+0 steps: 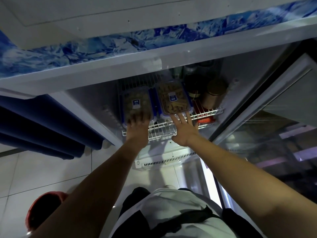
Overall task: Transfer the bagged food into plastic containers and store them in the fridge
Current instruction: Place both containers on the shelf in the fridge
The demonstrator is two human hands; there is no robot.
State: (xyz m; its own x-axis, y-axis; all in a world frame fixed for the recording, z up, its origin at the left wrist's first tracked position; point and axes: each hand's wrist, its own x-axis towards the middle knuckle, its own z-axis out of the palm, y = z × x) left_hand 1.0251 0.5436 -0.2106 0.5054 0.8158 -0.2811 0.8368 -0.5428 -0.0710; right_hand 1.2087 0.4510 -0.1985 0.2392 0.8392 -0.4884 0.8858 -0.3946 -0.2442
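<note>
Two clear plastic containers with blue clips and blue labels sit side by side on a white wire shelf (202,114) inside the open fridge. The left container (137,103) holds brownish food; my left hand (137,129) touches its near end, fingers straight and blurred. The right container (173,98) holds yellowish stick-shaped pieces. My right hand (184,129) is spread flat, its fingertips at that container's near edge.
A gold tin (214,93) and dark jars stand to the right on the same shelf, with a red item (205,121) below. The glass fridge door (267,127) stands open on the right. A blue curtain (42,124) hangs left. A red object (46,208) lies on the tiled floor.
</note>
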